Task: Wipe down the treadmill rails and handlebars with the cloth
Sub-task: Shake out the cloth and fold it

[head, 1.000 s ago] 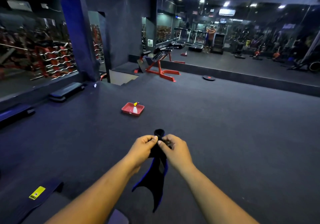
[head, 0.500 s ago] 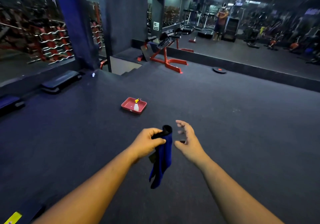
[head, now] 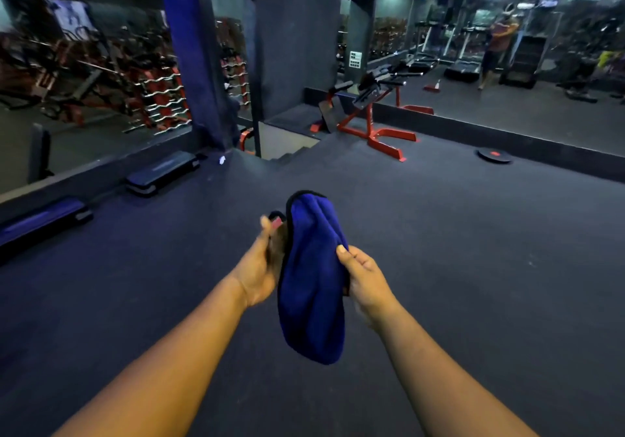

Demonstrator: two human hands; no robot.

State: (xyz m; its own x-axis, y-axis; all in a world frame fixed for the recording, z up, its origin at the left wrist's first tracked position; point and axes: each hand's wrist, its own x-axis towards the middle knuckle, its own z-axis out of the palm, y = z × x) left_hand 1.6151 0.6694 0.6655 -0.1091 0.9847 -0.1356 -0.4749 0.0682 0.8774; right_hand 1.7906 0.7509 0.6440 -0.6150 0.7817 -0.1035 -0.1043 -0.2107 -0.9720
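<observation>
**Blue cloth, held in both hands over gym floor**

Item: one blue cloth (head: 313, 277) with a dark edge, bunched and hanging lengthwise between the two hands, in the air above the floor (head: 473, 267).

Change from half a second before: the right hand (head: 365, 281), then open and apart from the cloth, had closed on its right edge, thumb pressed onto the fabric and fingers curled behind. The left hand (head: 262, 260), earlier gripping the cloth's top fold, lay along the left side with the thumb up; it was blurred, and how its fingers held the cloth could not be told. The cloth had spread wider. The red tray with the bottle, seen on the floor before, no longer showed; the cloth and hands covered that part of the view.

Surface: dark rubber-like flooring, level, running to a mirrored wall.

Room: a dim gym. Two step platforms (head: 162, 171) lay along the left mirror. A dark blue pillar (head: 189, 54) stood behind them. A red-framed bench (head: 375, 112) stood near the far mirror, a flat black disc (head: 494, 156) on the floor to its right. Treadmills (head: 463, 51) and a standing person (head: 497, 47) appeared in the mirror's reflection, well apart from the hands.
</observation>
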